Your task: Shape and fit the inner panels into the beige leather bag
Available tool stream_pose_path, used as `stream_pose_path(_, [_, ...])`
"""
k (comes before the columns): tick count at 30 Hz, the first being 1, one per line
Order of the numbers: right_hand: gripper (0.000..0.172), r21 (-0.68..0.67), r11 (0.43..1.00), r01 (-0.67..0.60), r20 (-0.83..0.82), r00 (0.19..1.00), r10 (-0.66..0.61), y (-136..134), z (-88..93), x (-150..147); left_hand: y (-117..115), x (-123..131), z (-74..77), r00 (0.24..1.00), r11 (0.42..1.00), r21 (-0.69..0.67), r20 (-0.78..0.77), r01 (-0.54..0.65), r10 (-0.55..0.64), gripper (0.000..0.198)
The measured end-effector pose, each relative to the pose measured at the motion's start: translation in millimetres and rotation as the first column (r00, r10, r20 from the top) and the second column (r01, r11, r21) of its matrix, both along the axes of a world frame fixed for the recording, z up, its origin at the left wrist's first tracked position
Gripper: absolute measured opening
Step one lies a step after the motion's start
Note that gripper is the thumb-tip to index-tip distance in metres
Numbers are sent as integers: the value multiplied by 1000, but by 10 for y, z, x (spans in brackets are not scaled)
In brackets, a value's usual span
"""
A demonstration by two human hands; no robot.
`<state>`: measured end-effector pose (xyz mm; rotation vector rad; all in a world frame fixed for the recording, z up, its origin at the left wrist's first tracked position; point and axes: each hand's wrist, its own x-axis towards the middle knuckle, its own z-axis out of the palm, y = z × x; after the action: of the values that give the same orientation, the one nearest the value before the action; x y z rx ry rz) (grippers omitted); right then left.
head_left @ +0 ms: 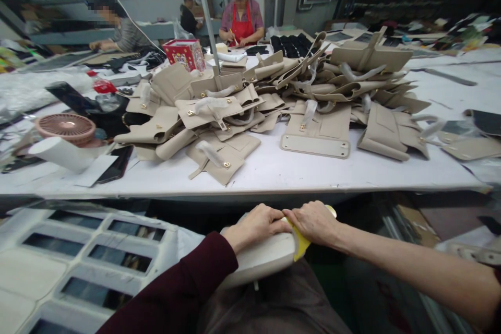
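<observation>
Across my lap lies a cream-and-beige bag piece (266,255), curved along its near side. A yellow strip (302,244) shows at its right end, and part of it is hidden under my fingers. My left hand (260,225), in a maroon sleeve, rests over the top of the piece with its fingers closed on the edge by the yellow strip. Touching it, my right hand (315,223) is curled into a fist around the yellow strip, whose pale end pokes out beyond the knuckles. What lies inside the fingers is hidden.
A heap of beige handbag bodies (297,83) covers the white table (258,172). At left are a pink fan (66,128), a white roll (58,154) and a phone (116,164). A white frame with openings (86,271) stands beside my lap. A person in a red apron (242,23) works opposite.
</observation>
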<state>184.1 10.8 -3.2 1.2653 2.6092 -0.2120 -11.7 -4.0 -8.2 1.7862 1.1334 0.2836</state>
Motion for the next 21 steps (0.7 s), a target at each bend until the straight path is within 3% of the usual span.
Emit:
stream_pose_path(8, [66,-59,985,161,-115,979,-167,-254,-25,40,34,-88,24,997,983,-183,80,24,-9,50])
stream_pose_path(12, [69,-236,942,238,-264,917,-298,-341,-104,183,61,-77,19,994,955,-294,90,-27,56,51])
stream_pose_path(16, [72,-548,779,306,-391,730,-561,-391,-237,330,58,-32,35,989,924,-373,81,-82,121,47])
stream_pose_path(19, [70,-677,638,366,-385,563,-731,-361,-296,403,90,-5,43,989,913,-399,75,-86,126,43])
stream_pose_path(21, [68,-726,576,375,-375,486,-789,-324,-286,440,131,30,45,991,912,-402,68,-78,114,42])
